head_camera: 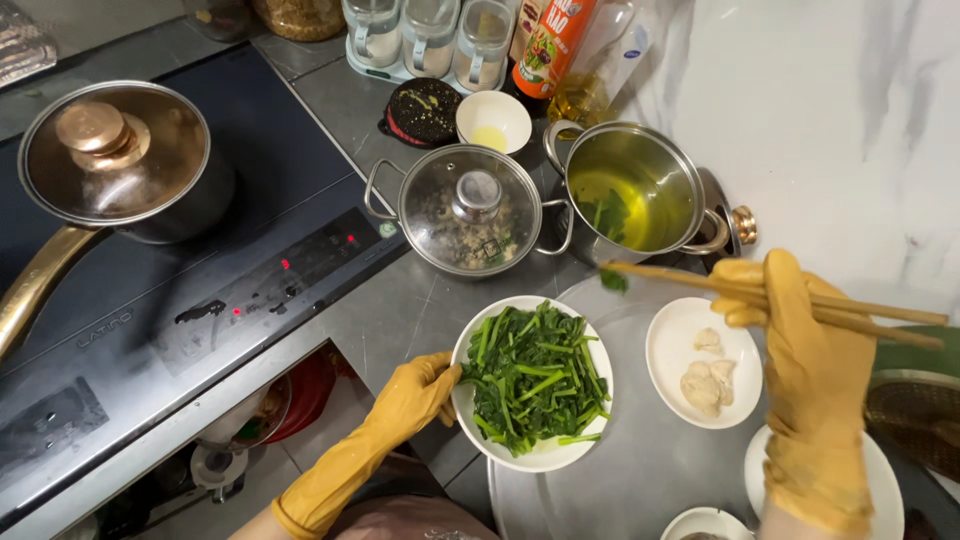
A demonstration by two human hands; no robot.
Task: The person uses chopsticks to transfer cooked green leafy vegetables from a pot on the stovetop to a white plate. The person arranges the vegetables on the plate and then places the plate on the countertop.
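Holding chopsticks (700, 282), right hand (805, 370) hovers beside greens bowl (470, 400).

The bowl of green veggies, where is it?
In the head view, the white bowl of cooked green vegetables sits low in the middle, held at its rim by the yellow-gloved left hand, beside a small white plate.
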